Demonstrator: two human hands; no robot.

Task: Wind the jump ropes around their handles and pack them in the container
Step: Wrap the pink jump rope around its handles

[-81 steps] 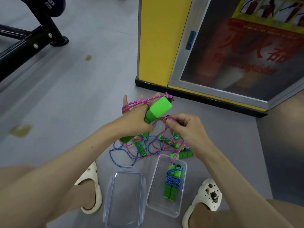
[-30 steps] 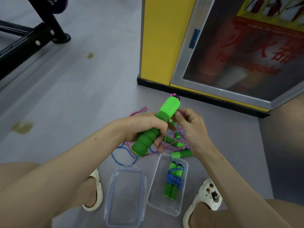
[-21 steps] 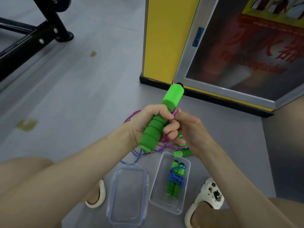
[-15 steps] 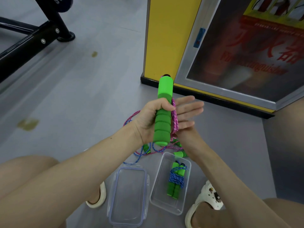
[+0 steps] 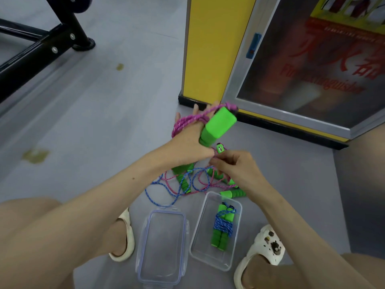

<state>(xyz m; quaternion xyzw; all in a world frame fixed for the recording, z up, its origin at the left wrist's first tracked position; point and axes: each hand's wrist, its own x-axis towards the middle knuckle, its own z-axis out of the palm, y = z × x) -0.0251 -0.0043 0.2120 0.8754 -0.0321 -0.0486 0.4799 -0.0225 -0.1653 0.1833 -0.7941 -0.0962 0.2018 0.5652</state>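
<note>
The left hand grips a green handle against the palm, its thick end pointing up and away. Several turns of pink rope are looped over that hand's outstretched fingers, just beside the handle. Directly below this grip, the right hand pinches a strand of the same pink rope between thumb and fingertips, close under the left thumb. Beneath both hands a heap of loose ropes, pink and blue with more green handles, lies tangled on the floor. Nearer the person than the grip stands the open container holding one wound blue bundle, with its lid lying alongside. The winding looks partway done, and the main risk is the tangle. The pink strand seems to run down through the blue loops, so a firm pull could drag the whole heap up or tighten a knot. The turns sit on straight fingers rather than on the handle, so a slackened strand could let them slide off the fingertips and undo the coil. A bulky, uneven wrap might also sit badly beside the bundle already packed.
</note>
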